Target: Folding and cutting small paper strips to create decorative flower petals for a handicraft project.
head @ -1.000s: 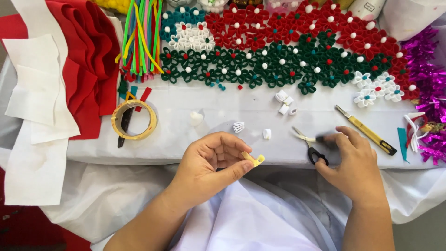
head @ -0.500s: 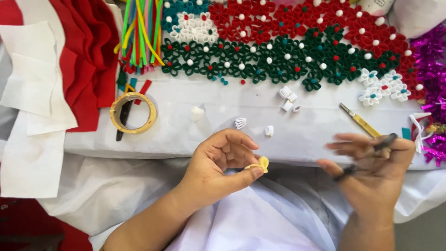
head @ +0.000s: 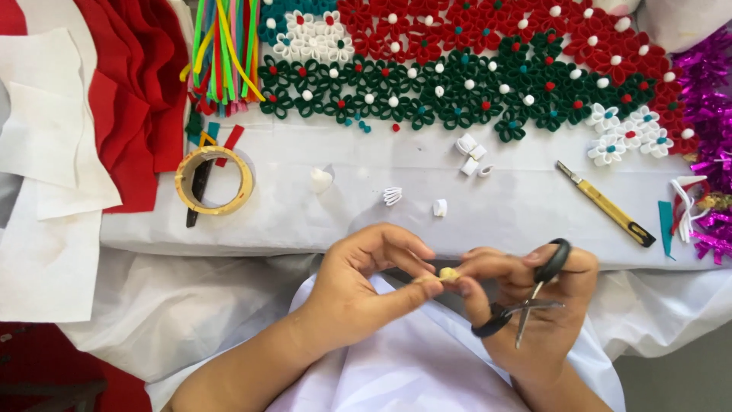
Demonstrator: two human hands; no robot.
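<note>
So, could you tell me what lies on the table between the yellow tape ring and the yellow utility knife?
In the head view, between tape ring and knife: small white paper pieces.

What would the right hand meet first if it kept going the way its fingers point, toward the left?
Almost at once, the small yellow piece pinched in the left hand: the right hand, with black-handled scissors looped on it, already has fingertips at that piece. Depth looks matched, though one view cannot confirm.

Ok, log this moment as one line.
left hand: pinching small yellow piece | right hand: holding scissors, fingertips on piece | yellow utility knife on table
</note>
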